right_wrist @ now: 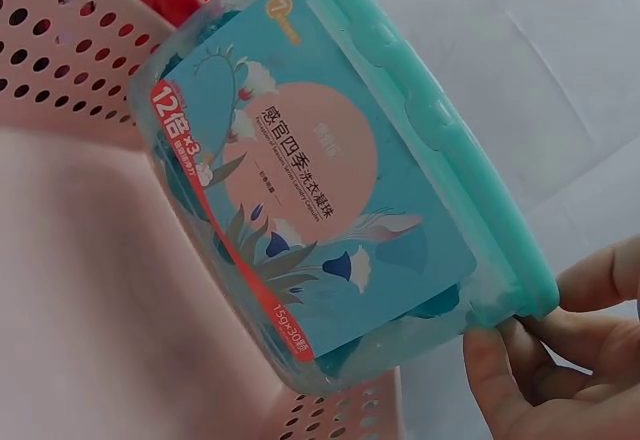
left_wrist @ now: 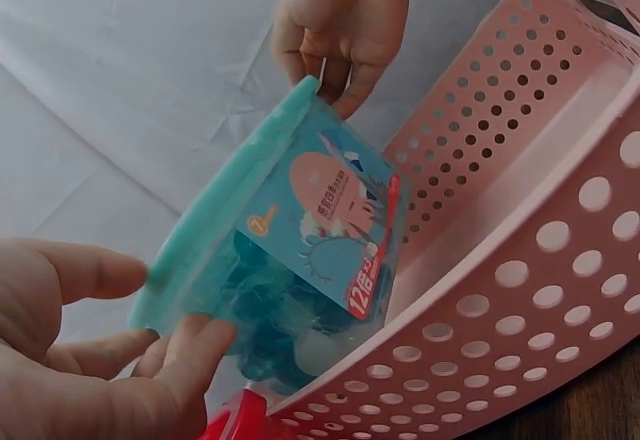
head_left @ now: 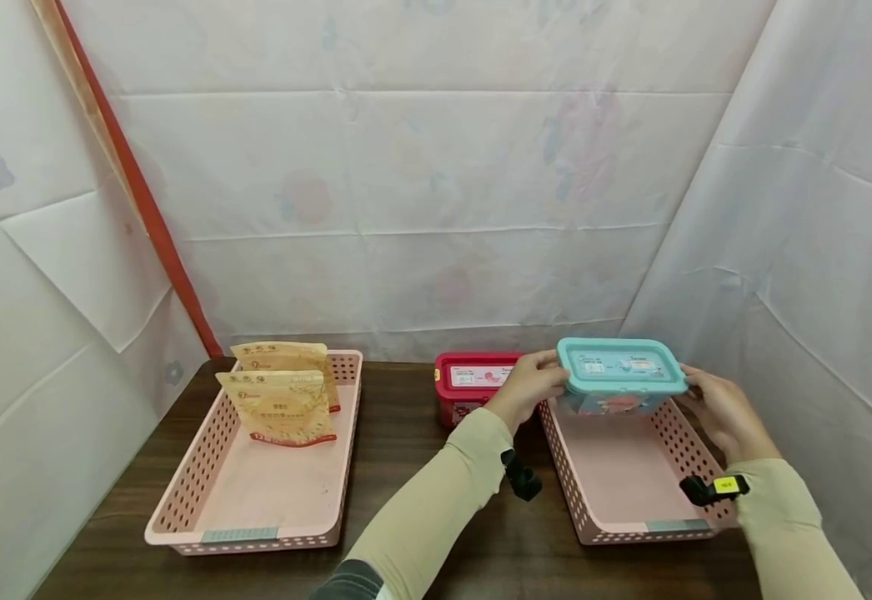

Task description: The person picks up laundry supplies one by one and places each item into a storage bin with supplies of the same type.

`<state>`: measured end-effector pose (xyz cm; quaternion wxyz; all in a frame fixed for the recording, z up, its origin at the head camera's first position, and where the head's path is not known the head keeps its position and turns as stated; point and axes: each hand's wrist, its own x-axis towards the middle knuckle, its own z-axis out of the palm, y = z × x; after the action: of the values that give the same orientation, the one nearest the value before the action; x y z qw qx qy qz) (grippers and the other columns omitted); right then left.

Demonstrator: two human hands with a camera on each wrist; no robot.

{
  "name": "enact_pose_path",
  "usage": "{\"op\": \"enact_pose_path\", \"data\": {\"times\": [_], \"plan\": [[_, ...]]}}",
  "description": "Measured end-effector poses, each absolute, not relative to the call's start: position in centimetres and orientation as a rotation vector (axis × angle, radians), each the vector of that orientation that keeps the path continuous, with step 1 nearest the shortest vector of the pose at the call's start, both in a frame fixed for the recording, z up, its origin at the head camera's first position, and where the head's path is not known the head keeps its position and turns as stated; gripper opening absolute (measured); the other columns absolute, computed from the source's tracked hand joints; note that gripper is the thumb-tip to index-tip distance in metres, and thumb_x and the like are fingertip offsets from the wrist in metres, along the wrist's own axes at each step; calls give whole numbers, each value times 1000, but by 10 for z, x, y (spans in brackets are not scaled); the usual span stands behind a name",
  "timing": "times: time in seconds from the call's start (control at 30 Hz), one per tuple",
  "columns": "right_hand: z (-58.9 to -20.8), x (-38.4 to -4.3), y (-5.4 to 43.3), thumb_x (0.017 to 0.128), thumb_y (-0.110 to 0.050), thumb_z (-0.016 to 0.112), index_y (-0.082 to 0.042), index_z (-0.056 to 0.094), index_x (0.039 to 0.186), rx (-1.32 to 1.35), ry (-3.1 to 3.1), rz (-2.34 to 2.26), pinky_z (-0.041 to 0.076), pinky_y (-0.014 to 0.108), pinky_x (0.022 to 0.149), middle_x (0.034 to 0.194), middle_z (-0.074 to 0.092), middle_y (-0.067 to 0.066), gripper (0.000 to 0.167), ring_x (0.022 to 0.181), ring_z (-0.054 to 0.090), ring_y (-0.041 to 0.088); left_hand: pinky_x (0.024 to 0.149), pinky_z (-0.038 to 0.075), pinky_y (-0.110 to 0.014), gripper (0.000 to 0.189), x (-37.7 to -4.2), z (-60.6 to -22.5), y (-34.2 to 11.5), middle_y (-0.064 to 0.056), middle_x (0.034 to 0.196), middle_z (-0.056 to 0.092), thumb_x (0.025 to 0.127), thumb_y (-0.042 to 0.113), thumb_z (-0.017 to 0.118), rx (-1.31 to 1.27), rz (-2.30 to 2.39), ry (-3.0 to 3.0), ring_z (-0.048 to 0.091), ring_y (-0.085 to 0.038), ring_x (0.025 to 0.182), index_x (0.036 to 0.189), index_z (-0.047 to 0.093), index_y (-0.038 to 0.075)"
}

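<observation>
A clear tub of laundry capsules [head_left: 622, 375] with a turquoise lid is at the far end of the right pink basket [head_left: 608, 467]. My left hand [head_left: 529, 385] pinches the left end of its lid, and my right hand [head_left: 724, 412] grips the right end. Seen in the right wrist view, the tub [right_wrist: 300, 190] is tilted and shows a blue label with a pink circle; its base is at the basket's far end, and whether it touches the floor I cannot tell. Behind my left hand, a tub with a red lid [head_left: 473, 375] stands left of that basket, partly hidden.
To the left, another pink basket [head_left: 271, 492] holds two yellow pouches [head_left: 282, 408] standing at its far end. Both baskets rest on a dark wooden table [head_left: 398, 467]. White patterned sheeting [head_left: 421, 183] hangs behind and along both sides.
</observation>
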<state>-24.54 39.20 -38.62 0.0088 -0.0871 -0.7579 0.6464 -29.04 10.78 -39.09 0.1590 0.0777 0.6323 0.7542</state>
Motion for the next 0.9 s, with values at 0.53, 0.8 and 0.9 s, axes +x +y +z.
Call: {"op": "enact_pose_path", "data": {"times": [0.53, 0.8, 0.9], "plan": [[-399, -250, 394, 110, -31, 30, 1, 13, 157, -301, -2505, 1960, 37, 34, 112, 145, 31, 16, 60, 124, 43, 13, 96, 53, -42, 47, -289, -396, 109, -8, 124, 65, 92, 8, 62, 242, 1994, 2038, 64, -23, 110, 138, 59, 0], [-402, -250, 395, 109, -28, 25, -3, 11, 158, -317, -2563, 1958, 29, 41, 117, 150, 29, 18, 57, 143, 28, 26, 94, 54, -39, 50, -292, -396, 107, -10, 118, 67, 92, 9, 61, 204, 1939, 2052, 65, -22, 105, 139, 55, -4], [-402, -251, 394, 109, -28, 22, -3, 9, 158, -302, -2599, 1933, 27, 46, 117, 159, 19, 24, 57, 147, 19, 35, 96, 53, -40, 51, -292, -396, 106, -13, 126, 64, 92, 9, 60, 220, 1916, 2047, 65, -25, 110, 141, 53, -5]]}}
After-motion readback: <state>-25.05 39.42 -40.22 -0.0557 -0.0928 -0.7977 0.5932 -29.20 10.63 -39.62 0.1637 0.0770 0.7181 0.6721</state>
